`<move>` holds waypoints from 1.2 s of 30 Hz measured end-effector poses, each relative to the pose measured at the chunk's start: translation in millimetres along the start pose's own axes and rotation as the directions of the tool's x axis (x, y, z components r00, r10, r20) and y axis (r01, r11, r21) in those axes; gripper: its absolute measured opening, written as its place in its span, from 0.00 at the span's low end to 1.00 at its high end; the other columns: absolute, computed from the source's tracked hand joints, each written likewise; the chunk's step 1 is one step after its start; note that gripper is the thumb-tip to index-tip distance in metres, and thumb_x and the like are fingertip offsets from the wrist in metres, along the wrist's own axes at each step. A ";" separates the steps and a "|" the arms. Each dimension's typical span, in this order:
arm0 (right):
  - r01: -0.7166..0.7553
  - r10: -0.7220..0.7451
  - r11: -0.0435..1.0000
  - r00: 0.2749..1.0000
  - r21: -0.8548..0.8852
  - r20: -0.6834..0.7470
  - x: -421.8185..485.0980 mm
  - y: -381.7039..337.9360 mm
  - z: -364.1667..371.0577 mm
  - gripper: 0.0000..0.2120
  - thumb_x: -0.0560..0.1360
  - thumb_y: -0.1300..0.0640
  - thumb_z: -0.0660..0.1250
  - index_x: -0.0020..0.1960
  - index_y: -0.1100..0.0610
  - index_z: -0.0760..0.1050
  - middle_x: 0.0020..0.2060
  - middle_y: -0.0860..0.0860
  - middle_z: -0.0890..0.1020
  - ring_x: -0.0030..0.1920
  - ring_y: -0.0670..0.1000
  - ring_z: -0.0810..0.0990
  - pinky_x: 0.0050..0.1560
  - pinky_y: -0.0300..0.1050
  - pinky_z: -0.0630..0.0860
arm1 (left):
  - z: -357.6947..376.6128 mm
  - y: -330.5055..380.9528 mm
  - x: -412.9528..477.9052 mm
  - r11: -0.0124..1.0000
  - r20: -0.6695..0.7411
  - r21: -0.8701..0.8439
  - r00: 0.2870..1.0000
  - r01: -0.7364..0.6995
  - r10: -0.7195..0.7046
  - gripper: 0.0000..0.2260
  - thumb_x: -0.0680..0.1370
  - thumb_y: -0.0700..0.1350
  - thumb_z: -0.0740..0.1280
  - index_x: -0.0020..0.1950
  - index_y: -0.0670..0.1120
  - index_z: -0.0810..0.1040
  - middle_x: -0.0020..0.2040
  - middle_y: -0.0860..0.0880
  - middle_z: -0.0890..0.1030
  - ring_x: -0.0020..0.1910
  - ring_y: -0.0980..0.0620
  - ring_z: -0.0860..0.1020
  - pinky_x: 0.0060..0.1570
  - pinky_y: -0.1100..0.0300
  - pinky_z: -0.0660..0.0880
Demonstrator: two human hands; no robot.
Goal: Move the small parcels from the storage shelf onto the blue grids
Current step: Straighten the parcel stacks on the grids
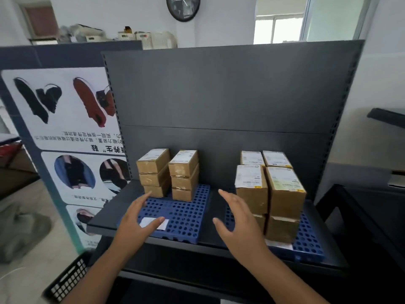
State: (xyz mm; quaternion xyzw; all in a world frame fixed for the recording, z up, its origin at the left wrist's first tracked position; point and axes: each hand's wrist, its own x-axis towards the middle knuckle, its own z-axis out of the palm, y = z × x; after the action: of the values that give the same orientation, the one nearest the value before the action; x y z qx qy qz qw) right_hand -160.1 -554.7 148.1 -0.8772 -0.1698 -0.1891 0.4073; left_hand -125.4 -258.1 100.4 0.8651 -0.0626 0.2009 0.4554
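Both hands are empty and spread wide over the front of the storage shelf [103,218]: the left hand [137,222] hovers palm-down above the near edge of the left blue grid [186,218], its thumb over a white label [153,222] lying there, and the right hand [237,224] is held edge-up in the gap between the two grids, fingers pointing toward the back panel. The small parcels already sit on the grids, as far as can be seen. Two stacks of three stand at the back of the left grid [167,174], beyond the left hand's fingertips. A taller block of parcels [269,194] fills the right blue grid [311,240], with more boxes behind it. That block lies just to the right of the right hand, very close to the palm, though I cannot tell whether they touch, so the right hand is clearly the nearer one. Its front boxes run their long axis front to back, so a grip or nudge from this side would meet a long flank. No loose parcels show off the grids, which suggests the job is near its end.
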 end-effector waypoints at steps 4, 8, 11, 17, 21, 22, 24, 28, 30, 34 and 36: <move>-0.062 0.062 0.998 0.998 0.018 0.030 36.5 -6.3 56.0 0.32 0.76 0.48 0.67 0.73 0.36 0.55 0.69 0.34 0.62 0.67 0.34 0.61 0.65 0.32 0.62 | -35.7 -47.5 31.0 1.000 0.003 0.007 1.000 0.014 -0.014 0.33 0.69 0.65 0.72 0.70 0.72 0.61 0.69 0.62 0.67 0.64 0.66 0.68 0.63 0.56 0.68; -0.149 0.148 0.988 0.989 0.046 0.017 75.5 3.4 100.5 0.34 0.76 0.49 0.68 0.74 0.36 0.54 0.72 0.38 0.61 0.69 0.40 0.63 0.66 0.40 0.67 | -56.5 -90.5 65.3 0.999 0.010 0.000 0.999 0.033 -0.033 0.35 0.67 0.70 0.70 0.71 0.72 0.60 0.70 0.67 0.65 0.66 0.64 0.68 0.61 0.56 0.69; -0.267 0.268 0.958 0.963 0.105 0.006 101.2 19.7 126.5 0.36 0.75 0.50 0.69 0.76 0.39 0.53 0.74 0.43 0.60 0.72 0.48 0.64 0.69 0.53 0.69 | -61.7 -118.4 94.3 0.998 0.003 -0.026 0.998 0.059 -0.059 0.35 0.66 0.71 0.70 0.70 0.71 0.62 0.70 0.66 0.66 0.66 0.62 0.70 0.60 0.54 0.70; -0.392 0.401 0.907 0.916 0.154 -0.028 135.0 53.5 161.1 0.37 0.75 0.52 0.70 0.74 0.36 0.52 0.75 0.46 0.59 0.71 0.51 0.66 0.67 0.58 0.71 | -50.7 -157.4 147.1 0.980 0.042 -0.140 0.990 0.139 -0.135 0.36 0.65 0.65 0.74 0.70 0.71 0.62 0.73 0.58 0.67 0.64 0.55 0.72 0.58 0.52 0.73; -0.408 0.424 0.896 0.903 0.176 -0.066 149.6 67.9 175.3 0.38 0.74 0.54 0.71 0.75 0.37 0.52 0.73 0.47 0.61 0.71 0.51 0.66 0.67 0.57 0.70 | -32.8 -173.7 173.3 0.943 0.080 -0.262 0.978 0.207 -0.192 0.39 0.60 0.68 0.76 0.67 0.75 0.62 0.73 0.60 0.66 0.64 0.51 0.72 0.58 0.48 0.73; -0.409 0.426 0.895 0.902 0.177 -0.067 153.1 70.7 178.0 0.39 0.74 0.55 0.71 0.75 0.37 0.53 0.73 0.47 0.61 0.71 0.51 0.66 0.68 0.57 0.70 | -27.1 -175.7 178.3 0.931 0.097 -0.294 0.976 0.217 -0.197 0.40 0.60 0.67 0.77 0.67 0.75 0.62 0.73 0.61 0.65 0.66 0.49 0.72 0.60 0.46 0.73; -0.404 0.420 0.898 0.905 0.174 -0.063 159.8 74.5 181.6 0.39 0.74 0.55 0.72 0.75 0.37 0.53 0.73 0.47 0.62 0.71 0.49 0.64 0.69 0.54 0.68 | -15.8 -176.7 187.3 0.913 0.141 -0.343 0.973 0.223 -0.185 0.42 0.60 0.64 0.79 0.69 0.74 0.62 0.74 0.62 0.66 0.68 0.49 0.71 0.62 0.41 0.73; -0.356 0.372 0.917 0.926 0.181 -0.061 172.3 75.8 187.6 0.39 0.73 0.58 0.72 0.75 0.38 0.54 0.70 0.46 0.66 0.69 0.45 0.66 0.68 0.50 0.69 | 0.1 -170.5 201.2 0.906 0.170 -0.365 0.972 0.213 -0.160 0.40 0.60 0.63 0.80 0.65 0.77 0.62 0.61 0.78 0.70 0.60 0.65 0.73 0.53 0.58 0.75; -0.355 0.371 0.912 0.927 0.204 -0.044 177.2 75.8 189.5 0.40 0.73 0.60 0.72 0.75 0.38 0.55 0.69 0.45 0.68 0.68 0.44 0.68 0.66 0.50 0.72 | 3.9 -162.8 204.3 0.912 0.184 -0.354 0.971 0.209 -0.151 0.39 0.61 0.63 0.79 0.64 0.78 0.61 0.59 0.80 0.69 0.58 0.69 0.73 0.50 0.68 0.71; -0.366 0.377 0.903 0.926 0.223 -0.005 182.3 74.9 196.0 0.40 0.73 0.61 0.71 0.75 0.39 0.54 0.68 0.47 0.70 0.66 0.45 0.71 0.64 0.51 0.74 | 10.9 -152.7 205.9 0.919 0.230 -0.343 0.966 0.194 -0.118 0.38 0.64 0.61 0.79 0.65 0.78 0.61 0.63 0.75 0.70 0.62 0.69 0.72 0.54 0.69 0.71; -0.352 0.362 0.906 0.932 0.237 -0.002 183.2 73.1 200.5 0.39 0.73 0.61 0.71 0.75 0.40 0.55 0.68 0.46 0.70 0.67 0.46 0.71 0.65 0.52 0.73 | 14.9 -150.5 205.7 0.920 0.236 -0.334 0.963 0.203 -0.127 0.38 0.62 0.64 0.78 0.63 0.80 0.60 0.63 0.74 0.70 0.62 0.67 0.72 0.56 0.67 0.71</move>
State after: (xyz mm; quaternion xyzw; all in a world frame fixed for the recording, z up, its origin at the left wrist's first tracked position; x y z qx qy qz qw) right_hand 71.2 -416.8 67.1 -0.8351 -0.0181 -0.1103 0.5386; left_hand 110.3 -168.0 61.3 0.7869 -0.0720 0.0545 0.6104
